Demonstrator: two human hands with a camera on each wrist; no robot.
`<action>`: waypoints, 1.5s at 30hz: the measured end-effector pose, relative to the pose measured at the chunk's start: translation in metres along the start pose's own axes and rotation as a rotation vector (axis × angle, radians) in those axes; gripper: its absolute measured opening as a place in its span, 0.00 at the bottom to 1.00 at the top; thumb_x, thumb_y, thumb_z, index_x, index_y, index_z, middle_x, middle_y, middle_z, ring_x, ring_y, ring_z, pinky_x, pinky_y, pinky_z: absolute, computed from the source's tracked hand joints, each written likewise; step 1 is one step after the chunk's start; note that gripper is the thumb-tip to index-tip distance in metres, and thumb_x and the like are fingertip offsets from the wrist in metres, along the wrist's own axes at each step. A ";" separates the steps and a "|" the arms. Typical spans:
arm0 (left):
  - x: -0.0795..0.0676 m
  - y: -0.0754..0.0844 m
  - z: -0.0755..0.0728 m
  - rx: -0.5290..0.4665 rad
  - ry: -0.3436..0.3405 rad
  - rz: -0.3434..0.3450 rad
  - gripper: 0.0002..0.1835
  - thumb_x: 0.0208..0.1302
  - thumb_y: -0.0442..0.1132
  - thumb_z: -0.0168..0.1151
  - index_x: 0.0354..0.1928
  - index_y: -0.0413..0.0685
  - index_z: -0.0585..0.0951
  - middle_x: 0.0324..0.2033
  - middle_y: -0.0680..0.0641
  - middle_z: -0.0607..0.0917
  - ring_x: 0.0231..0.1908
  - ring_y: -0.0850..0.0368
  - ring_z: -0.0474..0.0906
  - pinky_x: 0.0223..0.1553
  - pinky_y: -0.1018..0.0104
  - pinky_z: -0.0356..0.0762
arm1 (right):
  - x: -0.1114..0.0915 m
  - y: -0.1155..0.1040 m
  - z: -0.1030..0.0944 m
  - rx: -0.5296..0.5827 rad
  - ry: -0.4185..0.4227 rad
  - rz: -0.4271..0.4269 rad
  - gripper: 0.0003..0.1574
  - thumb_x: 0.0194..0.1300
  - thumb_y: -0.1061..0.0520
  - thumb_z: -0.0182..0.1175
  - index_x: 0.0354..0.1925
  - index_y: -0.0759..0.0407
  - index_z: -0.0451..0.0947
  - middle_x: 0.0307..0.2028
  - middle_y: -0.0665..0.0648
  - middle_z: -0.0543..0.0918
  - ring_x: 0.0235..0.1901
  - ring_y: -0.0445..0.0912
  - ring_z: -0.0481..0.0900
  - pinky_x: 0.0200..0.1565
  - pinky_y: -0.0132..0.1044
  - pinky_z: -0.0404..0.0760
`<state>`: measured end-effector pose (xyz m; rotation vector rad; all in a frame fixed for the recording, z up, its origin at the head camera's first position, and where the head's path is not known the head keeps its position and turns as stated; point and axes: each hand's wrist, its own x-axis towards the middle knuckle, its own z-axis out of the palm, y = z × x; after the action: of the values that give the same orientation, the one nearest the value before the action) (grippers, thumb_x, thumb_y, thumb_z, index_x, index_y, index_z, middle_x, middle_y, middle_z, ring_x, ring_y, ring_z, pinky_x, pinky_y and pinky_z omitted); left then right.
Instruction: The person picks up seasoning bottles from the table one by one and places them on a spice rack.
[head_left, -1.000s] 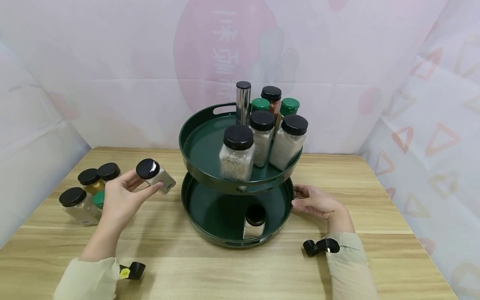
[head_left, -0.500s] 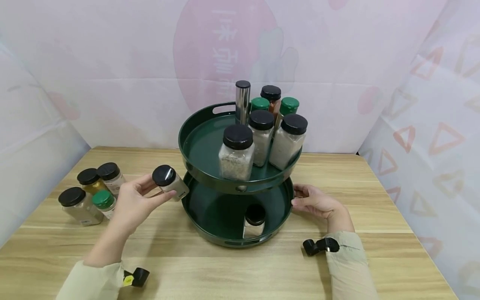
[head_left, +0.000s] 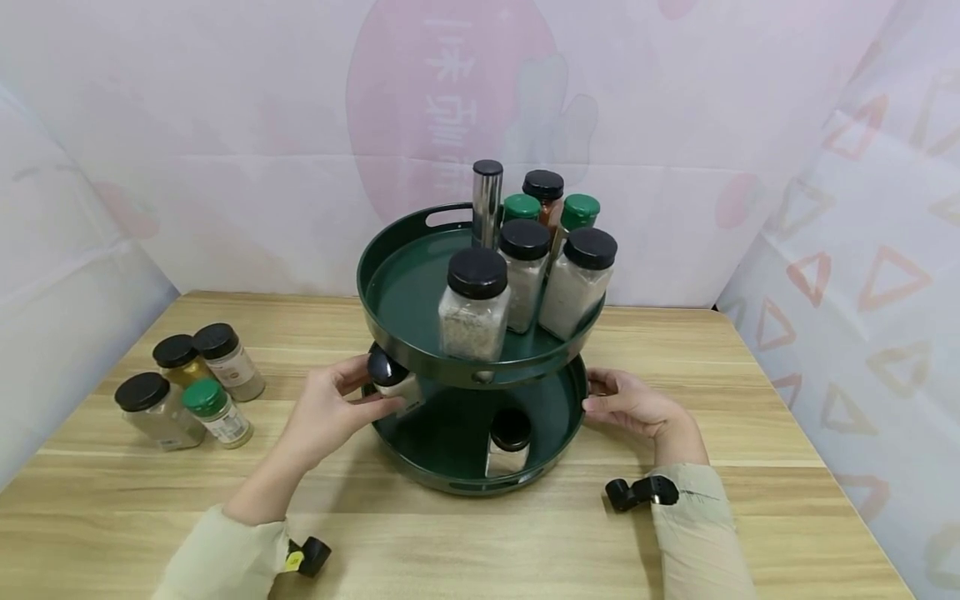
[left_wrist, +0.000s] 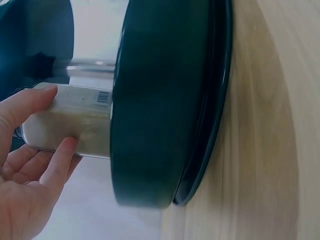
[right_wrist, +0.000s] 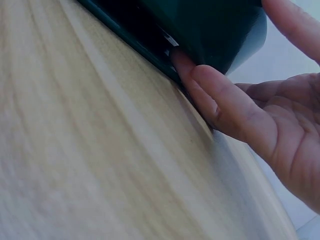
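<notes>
Jar (head_left: 408, 393) pinched in left hand (head_left: 327, 410) tilts at lower tray's (head_left: 453, 429) roomy left edge; right hand (head_left: 628, 403) touches opposite edge, grip unclear.

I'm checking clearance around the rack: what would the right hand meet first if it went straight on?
The lower green tray, probably at once: the right hand looks to be touching its outer side, though the exact contact is partly hidden.
</notes>
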<state>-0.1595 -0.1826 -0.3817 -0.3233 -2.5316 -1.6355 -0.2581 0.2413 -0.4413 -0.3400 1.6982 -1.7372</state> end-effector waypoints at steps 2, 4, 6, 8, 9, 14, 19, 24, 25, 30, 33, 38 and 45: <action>0.002 0.001 0.006 0.011 -0.029 0.007 0.23 0.55 0.39 0.76 0.54 0.48 0.83 0.48 0.47 0.88 0.46 0.68 0.83 0.45 0.74 0.82 | 0.000 0.000 0.000 -0.007 -0.002 -0.003 0.53 0.66 0.66 0.61 0.73 0.79 0.38 0.60 0.63 0.66 0.52 0.40 0.77 0.54 0.31 0.81; 0.004 0.002 0.011 0.010 -0.068 0.008 0.22 0.55 0.39 0.76 0.53 0.50 0.83 0.47 0.48 0.88 0.45 0.60 0.84 0.44 0.72 0.83 | 0.000 -0.001 0.000 -0.010 -0.003 -0.006 0.53 0.66 0.66 0.61 0.73 0.79 0.38 0.60 0.63 0.66 0.52 0.40 0.77 0.55 0.31 0.81; 0.005 0.003 0.017 0.010 -0.110 0.002 0.23 0.55 0.40 0.76 0.54 0.51 0.83 0.48 0.48 0.88 0.46 0.55 0.84 0.44 0.71 0.83 | 0.000 -0.001 0.000 -0.009 -0.004 -0.009 0.53 0.66 0.66 0.61 0.73 0.80 0.37 0.60 0.63 0.66 0.52 0.40 0.76 0.55 0.31 0.81; 0.005 0.003 0.023 -0.010 -0.153 -0.008 0.25 0.55 0.40 0.76 0.56 0.49 0.82 0.50 0.47 0.87 0.49 0.51 0.85 0.47 0.69 0.84 | 0.000 -0.001 0.000 -0.007 -0.005 -0.011 0.53 0.66 0.66 0.61 0.73 0.80 0.37 0.60 0.63 0.66 0.53 0.40 0.76 0.55 0.31 0.81; 0.005 0.003 0.025 -0.021 -0.175 -0.016 0.26 0.55 0.40 0.76 0.57 0.48 0.81 0.50 0.46 0.87 0.51 0.50 0.85 0.48 0.68 0.84 | 0.000 -0.001 0.000 -0.005 -0.004 -0.008 0.53 0.66 0.66 0.61 0.73 0.79 0.37 0.60 0.63 0.66 0.53 0.40 0.76 0.55 0.31 0.81; 0.003 0.005 0.032 -0.053 -0.259 -0.028 0.26 0.54 0.39 0.76 0.57 0.44 0.82 0.51 0.44 0.86 0.53 0.49 0.84 0.50 0.65 0.84 | 0.000 -0.002 0.001 -0.008 -0.002 -0.003 0.51 0.66 0.68 0.59 0.73 0.79 0.38 0.60 0.62 0.66 0.53 0.40 0.76 0.55 0.31 0.81; 0.004 0.007 0.038 -0.068 -0.303 -0.025 0.25 0.54 0.39 0.77 0.55 0.45 0.83 0.52 0.44 0.86 0.56 0.47 0.83 0.51 0.63 0.84 | 0.000 -0.004 0.000 -0.007 0.018 0.003 0.52 0.66 0.68 0.60 0.73 0.78 0.38 0.60 0.63 0.66 0.52 0.40 0.76 0.54 0.31 0.81; 0.005 0.006 0.043 -0.088 -0.355 -0.007 0.25 0.53 0.38 0.77 0.55 0.46 0.83 0.53 0.44 0.85 0.57 0.45 0.81 0.50 0.65 0.84 | 0.000 -0.004 0.000 -0.015 0.018 0.008 0.51 0.66 0.68 0.60 0.73 0.79 0.38 0.60 0.62 0.66 0.52 0.40 0.76 0.54 0.31 0.81; 0.004 0.006 0.044 -0.089 -0.363 -0.003 0.25 0.54 0.38 0.77 0.56 0.46 0.83 0.53 0.44 0.85 0.57 0.45 0.81 0.49 0.66 0.84 | 0.000 -0.004 -0.001 -0.014 0.018 0.009 0.51 0.66 0.68 0.60 0.73 0.78 0.38 0.60 0.62 0.66 0.52 0.40 0.76 0.54 0.31 0.81; 0.004 0.008 0.047 -0.074 -0.382 0.015 0.25 0.54 0.39 0.77 0.55 0.48 0.83 0.52 0.45 0.86 0.56 0.46 0.81 0.48 0.67 0.85 | 0.000 -0.005 -0.001 -0.018 0.006 0.003 0.51 0.67 0.67 0.59 0.73 0.78 0.38 0.61 0.63 0.66 0.52 0.40 0.77 0.54 0.30 0.81; 0.003 0.010 0.050 -0.068 -0.384 0.006 0.25 0.53 0.38 0.77 0.55 0.48 0.84 0.52 0.45 0.86 0.56 0.46 0.81 0.47 0.67 0.85 | 0.000 -0.005 -0.001 -0.021 0.005 0.004 0.51 0.67 0.67 0.59 0.73 0.79 0.38 0.60 0.63 0.66 0.52 0.40 0.77 0.54 0.30 0.81; 0.001 0.010 0.054 -0.081 -0.399 -0.012 0.25 0.53 0.38 0.77 0.55 0.49 0.83 0.54 0.46 0.85 0.58 0.45 0.80 0.47 0.68 0.85 | 0.001 -0.004 0.000 -0.017 0.007 0.002 0.51 0.66 0.68 0.60 0.73 0.79 0.38 0.60 0.63 0.66 0.52 0.40 0.76 0.54 0.31 0.81; -0.001 0.009 0.059 -0.103 -0.420 -0.025 0.26 0.53 0.38 0.77 0.57 0.49 0.83 0.54 0.46 0.85 0.58 0.45 0.80 0.48 0.68 0.84 | 0.000 -0.001 0.002 -0.023 -0.003 -0.008 0.50 0.67 0.68 0.59 0.72 0.80 0.38 0.58 0.60 0.68 0.52 0.40 0.77 0.54 0.32 0.82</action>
<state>-0.1554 -0.1256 -0.3986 -0.7169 -2.7484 -1.8805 -0.2573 0.2402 -0.4400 -0.3602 1.7177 -1.7237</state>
